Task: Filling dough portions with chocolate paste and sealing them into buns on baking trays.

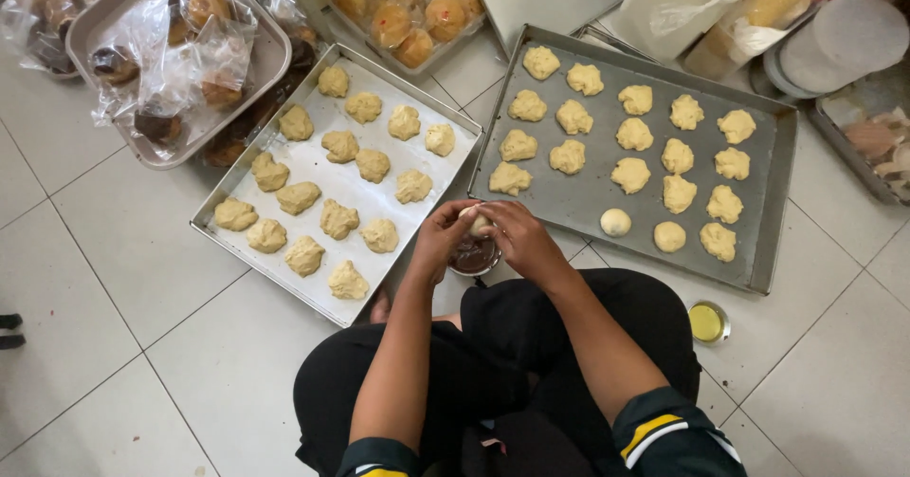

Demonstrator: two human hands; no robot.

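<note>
— What have you got in your hands there?

— A small dough ball point(477, 219). My left hand point(438, 240) and my right hand point(519, 240) are both closed around it, fingertips meeting over the top, so only a pale bit of it peeks out between them.

— And where are you holding it?

— Just above the little bowl of dark filling point(474, 257), which sits on the tiled floor point(123, 249) right in front of my knees, between the two trays.

— What's on the trays?

— The left baking tray point(227, 202) is lined with pale paper and carries rough, lumpy dough pieces point(338, 219) in loose rows. The right baking tray point(773, 192) is bare grey metal with more of the same lumps, plus one smooth rounded ball point(615, 222) near its front edge, not far from my right hand.

— Anything else nearby?

— A small round tin of yellow liquid point(707, 322) on the floor by my right knee, just off the corner of the right tray. Beyond the trays, wrapped pastries in clear bags point(180, 50) sit in a beige tray, and a box of golden buns point(408, 8) stands farther back.
</note>
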